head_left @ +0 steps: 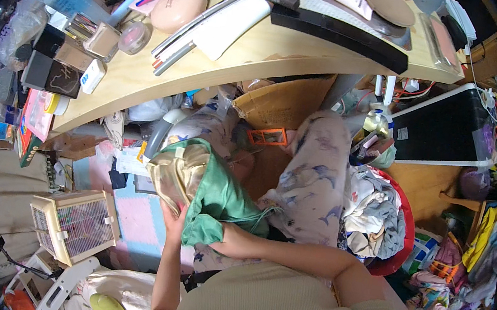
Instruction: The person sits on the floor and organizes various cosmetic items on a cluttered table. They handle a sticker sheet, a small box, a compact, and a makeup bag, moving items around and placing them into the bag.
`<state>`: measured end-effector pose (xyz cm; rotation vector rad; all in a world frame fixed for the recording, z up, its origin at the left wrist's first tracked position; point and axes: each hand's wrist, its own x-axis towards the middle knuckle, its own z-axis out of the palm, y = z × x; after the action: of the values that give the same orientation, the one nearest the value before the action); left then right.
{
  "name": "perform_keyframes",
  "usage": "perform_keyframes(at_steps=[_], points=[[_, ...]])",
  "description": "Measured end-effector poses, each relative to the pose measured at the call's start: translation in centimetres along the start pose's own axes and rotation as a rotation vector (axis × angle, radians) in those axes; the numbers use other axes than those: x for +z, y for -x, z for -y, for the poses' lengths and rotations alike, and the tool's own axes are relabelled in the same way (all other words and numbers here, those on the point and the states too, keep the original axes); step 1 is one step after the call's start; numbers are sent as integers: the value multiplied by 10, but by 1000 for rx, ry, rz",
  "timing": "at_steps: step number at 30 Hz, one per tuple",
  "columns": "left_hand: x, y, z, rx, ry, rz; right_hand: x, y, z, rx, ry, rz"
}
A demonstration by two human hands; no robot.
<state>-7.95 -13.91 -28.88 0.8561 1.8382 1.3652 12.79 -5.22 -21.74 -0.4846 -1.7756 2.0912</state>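
Note:
A green satin drawstring bag [233,195] rests over my lap, its thin green cords [271,213] hanging to the right. Shiny gold satin fabric [176,169] bulges from the bag's mouth on the left. My left hand [174,221] grips the underside of the gold fabric, beside the green edge; some of its fingers are hidden. A fold of the green bag is bunched in my right hand [236,242]. Patterned pale trousers [316,178] cover my legs below. How far the gold fabric reaches inside the bag cannot be seen.
A wooden desk [222,69] crowded with cosmetics stands ahead. A red-rimmed basket [402,222] of clothes is at right, near a black panel with a white frame [435,128]. At left stands a small wire cage [79,227] by foam floor mats [137,211].

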Motion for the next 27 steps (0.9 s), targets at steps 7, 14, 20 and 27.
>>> perform_keyframes(at_steps=[7,14,20,27], points=[[38,-1,-70,-16,-135,-1,-38,19,24,-47,-114,-174],[52,-33,-138,267,-194,-6,-122,87,99,135,-456,-903],[75,-111,-164,569,-422,62,-206,92,75,-50,-348,-1227],[95,-130,-126,486,-590,161,-214,97,20,106,551,-1212]])
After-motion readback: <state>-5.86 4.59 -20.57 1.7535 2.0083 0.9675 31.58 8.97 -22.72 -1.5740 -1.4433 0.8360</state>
